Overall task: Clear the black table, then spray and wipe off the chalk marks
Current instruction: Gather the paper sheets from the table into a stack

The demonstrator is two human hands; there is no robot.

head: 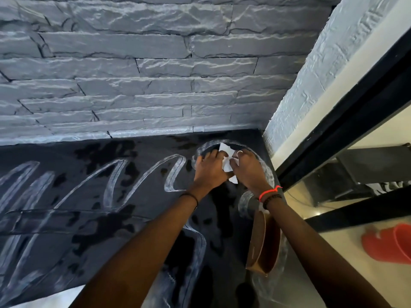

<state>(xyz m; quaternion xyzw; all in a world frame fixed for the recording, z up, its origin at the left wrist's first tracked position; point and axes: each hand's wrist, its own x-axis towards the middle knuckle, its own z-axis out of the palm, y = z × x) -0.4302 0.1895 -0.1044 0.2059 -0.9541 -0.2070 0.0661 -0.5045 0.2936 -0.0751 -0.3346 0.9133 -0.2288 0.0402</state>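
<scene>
The black table (93, 196) is covered with white chalk marks (115, 176) and dark wet patches of spray. Both hands are at its far right corner, on a white tissue (227, 162). My left hand (209, 168) lies on the tissue's left side with fingers spread flat. My right hand (249, 170) holds the tissue's right side, fingers curled over it, a ring showing. A chalk loop (265, 170) curves around the hands. Most of the tissue is hidden under the hands.
A brown cardboard holder (262, 243) lies on the table's right edge under my right forearm. A grey stone wall (144, 74) rises behind the table. To the right stand a black-framed glass partition (347, 121) and a red object (391, 243) on the floor.
</scene>
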